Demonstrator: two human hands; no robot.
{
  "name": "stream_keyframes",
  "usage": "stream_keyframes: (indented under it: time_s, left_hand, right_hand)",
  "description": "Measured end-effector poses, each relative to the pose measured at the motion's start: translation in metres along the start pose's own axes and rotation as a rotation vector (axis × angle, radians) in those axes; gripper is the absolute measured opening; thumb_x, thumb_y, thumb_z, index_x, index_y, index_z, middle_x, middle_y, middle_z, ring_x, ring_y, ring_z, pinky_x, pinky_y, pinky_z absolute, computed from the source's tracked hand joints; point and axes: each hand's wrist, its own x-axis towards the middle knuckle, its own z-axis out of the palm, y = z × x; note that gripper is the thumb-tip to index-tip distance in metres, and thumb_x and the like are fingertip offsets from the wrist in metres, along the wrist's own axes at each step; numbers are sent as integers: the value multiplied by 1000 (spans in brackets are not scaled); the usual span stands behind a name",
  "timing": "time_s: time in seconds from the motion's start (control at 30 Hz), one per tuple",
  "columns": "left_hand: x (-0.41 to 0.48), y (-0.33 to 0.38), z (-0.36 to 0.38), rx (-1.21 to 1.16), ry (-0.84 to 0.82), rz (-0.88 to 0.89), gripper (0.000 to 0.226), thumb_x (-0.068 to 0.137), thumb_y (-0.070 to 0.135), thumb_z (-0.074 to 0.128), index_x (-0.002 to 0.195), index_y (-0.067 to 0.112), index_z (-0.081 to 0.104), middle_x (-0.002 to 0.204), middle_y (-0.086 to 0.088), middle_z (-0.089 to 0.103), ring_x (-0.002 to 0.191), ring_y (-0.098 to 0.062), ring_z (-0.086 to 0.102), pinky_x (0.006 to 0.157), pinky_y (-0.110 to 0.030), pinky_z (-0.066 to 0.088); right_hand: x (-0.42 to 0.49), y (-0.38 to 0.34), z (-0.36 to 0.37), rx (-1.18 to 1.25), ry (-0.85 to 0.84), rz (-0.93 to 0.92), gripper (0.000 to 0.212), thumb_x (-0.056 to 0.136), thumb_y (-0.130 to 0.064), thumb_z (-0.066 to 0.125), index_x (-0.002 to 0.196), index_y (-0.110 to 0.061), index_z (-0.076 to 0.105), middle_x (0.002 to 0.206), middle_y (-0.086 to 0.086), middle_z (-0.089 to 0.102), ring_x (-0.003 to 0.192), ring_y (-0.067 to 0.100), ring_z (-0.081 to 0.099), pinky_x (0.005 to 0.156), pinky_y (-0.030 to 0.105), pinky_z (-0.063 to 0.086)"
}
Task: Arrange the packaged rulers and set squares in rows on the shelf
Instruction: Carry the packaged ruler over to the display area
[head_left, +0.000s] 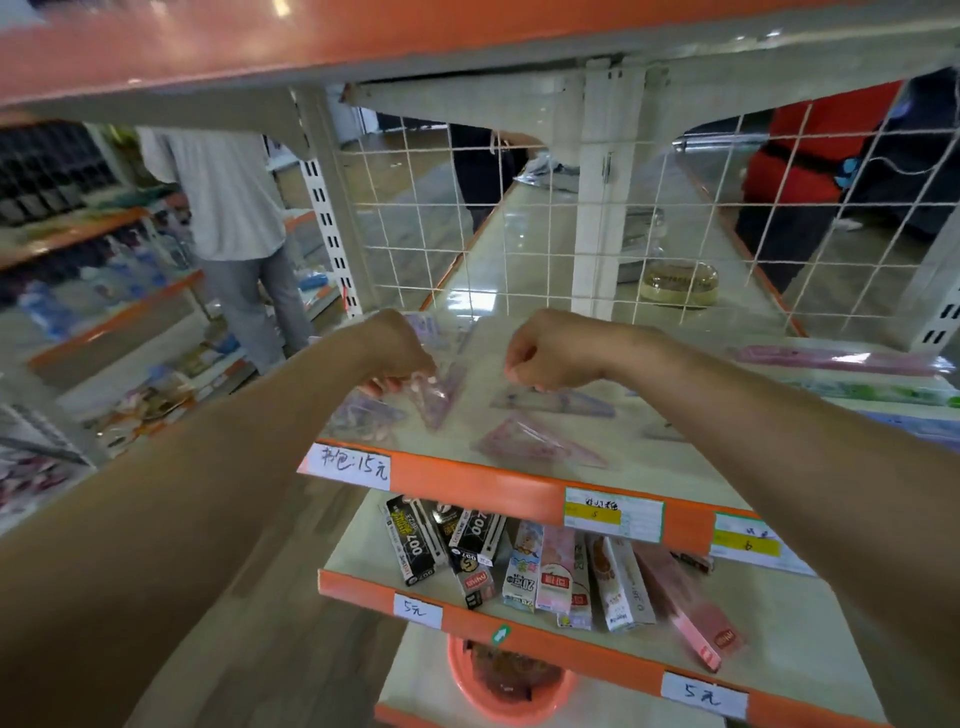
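Four packaged set squares (540, 441) on shelf (519, 483).

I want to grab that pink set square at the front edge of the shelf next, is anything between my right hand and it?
Nothing visible. The right hand hovers over the shelf, and the pink set square lies flat just below it toward the front edge. A purple set square lies directly under the hand, beside the path, not across it.

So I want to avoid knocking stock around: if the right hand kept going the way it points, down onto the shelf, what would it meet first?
Probably the clear-wrapped set square lying directly beneath the right hand; its fingertips may already touch it.
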Motion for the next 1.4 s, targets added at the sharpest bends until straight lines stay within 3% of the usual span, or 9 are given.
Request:
stream_keyframes:
  time_s: [0.2,0.47,0.67,0.8,0.87,1.1,1.17,1.23,1.4]
  left_hand:
    - [-10,-35,-18,-42,31,-117,30,88,16,66,110,-4,63,95,-17,62,63,-19,56,61,-31,51]
    - [-1,-80,-35,-40,26,-183,18,90,14,61,106,5,64,89,-10,60,61,-17,55,61,-28,51]
    - [15,-100,-37,-65,3,-192,23,90,11,60,110,3,63,90,-11,59,61,-18,54,62,-28,52]
    - [25,-109,-37,-102,2,-188,18,91,12,57,106,5,64,85,-7,59,60,-15,56,62,-27,52]
    - [28,-111,-38,-118,1,-188,11,93,11,52,100,11,61,82,-6,56,60,-15,54,61,-26,51]
    - [38,-113,-41,-170,25,-143,17,94,10,50,107,10,62,82,-5,56,64,-15,54,62,-27,50]
    - [41,-109,-42,-202,62,-102,12,94,11,53,102,13,62,90,-7,60,72,-18,57,65,-29,52]
    - [45,-106,-43,-248,78,-74,11,93,13,55,101,12,63,94,-7,61,78,-20,57,64,-29,51]
    - [51,-92,-42,-392,3,-67,17,92,20,59,105,10,65,94,-5,64,80,-17,59,71,-30,52]
  right_hand:
    - [19,-30,13,-31,-24,-113,21,88,-18,57,103,-16,71,97,-2,65,90,14,58,73,21,41]
    - [60,-59,45,-100,-92,-153,42,88,-21,59,129,-16,55,125,2,56,113,21,54,79,21,35]
    - [84,-76,74,-77,-113,-184,56,82,-33,66,133,-17,49,125,3,54,108,22,55,83,28,43]
    - [90,-82,89,-150,-125,-252,40,82,-31,67,118,-17,56,105,2,57,96,22,55,79,32,46]
    - [91,-81,90,-160,-119,-249,39,85,-29,65,122,-20,56,111,1,58,98,21,55,80,31,45]
    - [92,-78,89,-125,-88,-270,33,87,-26,64,120,-23,57,100,-4,57,86,14,49,61,24,32]
    - [91,-74,84,-83,-51,-304,7,88,-22,60,93,-27,62,80,-9,48,73,10,44,58,25,30]
    - [89,-67,77,20,5,-304,22,86,-15,56,67,-26,56,64,-10,44,61,7,39,60,27,32]
    - [89,-33,53,570,152,-82,18,88,-8,59,83,4,71,73,19,68,58,13,54,62,27,47]
